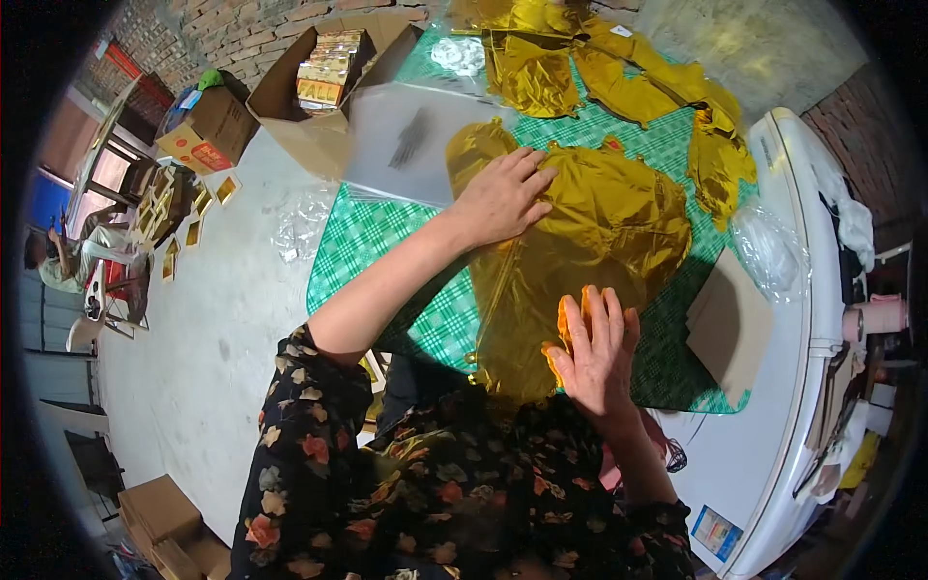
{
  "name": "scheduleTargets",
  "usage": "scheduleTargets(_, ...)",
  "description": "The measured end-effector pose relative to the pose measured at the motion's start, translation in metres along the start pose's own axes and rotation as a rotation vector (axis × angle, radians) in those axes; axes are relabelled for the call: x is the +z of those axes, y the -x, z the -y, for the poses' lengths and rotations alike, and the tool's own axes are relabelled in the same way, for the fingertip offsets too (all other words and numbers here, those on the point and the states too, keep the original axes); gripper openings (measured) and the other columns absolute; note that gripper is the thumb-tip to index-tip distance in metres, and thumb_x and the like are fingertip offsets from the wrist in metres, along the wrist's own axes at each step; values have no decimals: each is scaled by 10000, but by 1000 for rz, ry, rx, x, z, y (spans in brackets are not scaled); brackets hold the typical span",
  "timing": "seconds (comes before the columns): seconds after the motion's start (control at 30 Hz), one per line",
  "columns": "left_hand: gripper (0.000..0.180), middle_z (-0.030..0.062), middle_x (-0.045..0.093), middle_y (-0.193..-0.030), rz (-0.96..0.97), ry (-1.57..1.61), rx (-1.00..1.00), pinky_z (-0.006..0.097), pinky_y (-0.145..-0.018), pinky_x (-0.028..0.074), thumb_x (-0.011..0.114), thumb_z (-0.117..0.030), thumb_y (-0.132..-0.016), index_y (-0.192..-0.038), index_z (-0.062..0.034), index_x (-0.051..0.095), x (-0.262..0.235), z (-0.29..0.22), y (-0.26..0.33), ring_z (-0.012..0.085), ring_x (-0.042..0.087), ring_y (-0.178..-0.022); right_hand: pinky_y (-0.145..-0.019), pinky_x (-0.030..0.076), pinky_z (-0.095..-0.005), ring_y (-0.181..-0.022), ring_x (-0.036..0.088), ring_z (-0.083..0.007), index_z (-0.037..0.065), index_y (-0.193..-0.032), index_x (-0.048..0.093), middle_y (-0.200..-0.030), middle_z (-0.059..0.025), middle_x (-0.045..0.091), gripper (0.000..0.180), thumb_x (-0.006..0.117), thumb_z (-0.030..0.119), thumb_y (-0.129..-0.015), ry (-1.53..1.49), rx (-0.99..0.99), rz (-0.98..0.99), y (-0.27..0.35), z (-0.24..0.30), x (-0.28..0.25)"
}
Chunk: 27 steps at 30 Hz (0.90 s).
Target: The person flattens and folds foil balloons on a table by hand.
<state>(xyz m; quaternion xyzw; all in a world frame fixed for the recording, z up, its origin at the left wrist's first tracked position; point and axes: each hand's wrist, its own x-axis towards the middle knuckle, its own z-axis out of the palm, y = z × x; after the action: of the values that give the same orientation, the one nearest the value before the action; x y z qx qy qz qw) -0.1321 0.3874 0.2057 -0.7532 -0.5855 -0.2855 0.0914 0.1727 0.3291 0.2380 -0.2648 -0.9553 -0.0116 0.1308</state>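
A shiny mustard-yellow garment lies spread and wrinkled over a table with a green checked cloth. Its near end hangs toward my lap. My left hand presses palm down on the upper part of the cloth, fingers stretched out. Lower and to the right, my right hand is at the garment's near right part, its fingers extended and the thumb apart. Bright orange shows along that hand's left edge; whether it is fabric or a reflection I cannot make out. Nothing visible is gripped in either hand.
More yellow garments lie at the table's far side. Clear plastic sheets are stacked far left, beside an open carton of packets. Brown card and a plastic-wrapped white bundle lie at right. A person sits far left.
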Motion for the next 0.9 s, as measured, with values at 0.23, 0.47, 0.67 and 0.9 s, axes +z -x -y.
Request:
scheduleTargets(0.23,538,215,540,-1491,23,-11,-26,489,-1165,405,623,-380,-1018,-1434,-45,569,4,0,-6,409,490,-1397,-1115,285,-687,-1438,381,-450,72,-1504,524,-1551,-246,441,792,787,460,-865,46,49,35,-4,4,0)
scheduleTargets(0.47,507,216,540,-1490,7,-18,-26,496,-1156,409,604,-377,-1031,-1410,-41,588,11,0,-2,414,485,-1398,-1126,278,-686,-1449,375,-435,91,-1515,509,-1562,-228,435,774,753,482,-893,66,73,44,-5,6,1)
scheduleTargets(0.67,479,199,572,-1431,-5,-18,-49,487,-1141,408,607,-371,-1027,-1377,-45,610,5,-4,-4,399,497,-1372,-1178,240,-638,-1474,361,-433,62,-1550,478,-1590,-239,414,707,660,428,-973,31,105,100,-8,11,-5)
scheduleTargets(0.9,418,126,636,-1317,-123,-172,18,435,-1047,422,641,-293,-984,-1337,-68,644,4,4,-31,312,540,-1282,-1176,240,-634,-1459,380,-434,61,-1541,491,-1573,-239,435,713,666,438,-962,41,94,52,-7,9,1)
